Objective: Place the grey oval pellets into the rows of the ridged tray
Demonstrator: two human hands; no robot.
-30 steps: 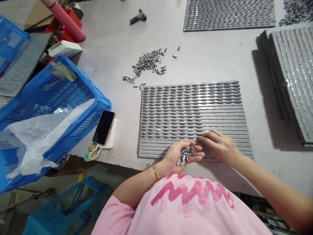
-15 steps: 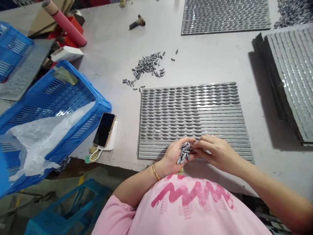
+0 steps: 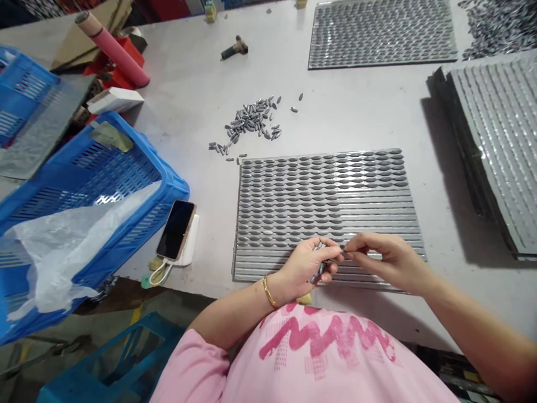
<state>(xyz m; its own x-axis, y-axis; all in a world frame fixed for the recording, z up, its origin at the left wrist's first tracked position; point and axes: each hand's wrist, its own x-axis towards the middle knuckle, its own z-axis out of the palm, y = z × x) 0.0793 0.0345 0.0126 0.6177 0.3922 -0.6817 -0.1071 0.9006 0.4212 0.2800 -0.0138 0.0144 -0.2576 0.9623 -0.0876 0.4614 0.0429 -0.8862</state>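
Note:
Over the front part of a grey grooved board (image 3: pixel 293 196), my left hand (image 3: pixel 308 263) curls around a bunch of small silvery oval pieces (image 3: pixel 319 267). Its thumb and forefinger meet at the fingertips of my right hand (image 3: pixel 386 257). The right thumb and forefinger are pinched together on what looks like one small dark piece, mostly hidden. Rows of the same ovals cover the board's back rows and most of its left half; bare ridges show at the front and right. Behind the board lies a loose pile of ovals (image 3: pixel 251 118).
At left stand a blue crate (image 3: pixel 168 184) with a plastic bag (image 3: pixel 84 235) and a phone (image 3: pixel 176 229) with a white cable. To the right is a stack of boards (image 3: pixel 499 145). Farther back are another covered board (image 3: pixel 381 33), a big heap of ovals (image 3: pixel 503 28) and a dark tool (image 3: pixel 235 48).
My left hand has closed over its ovals, with the thumb now against the forefinger. My right hand has shifted slightly right, its fingertips pinched at the left thumb. The view has tilted a little.

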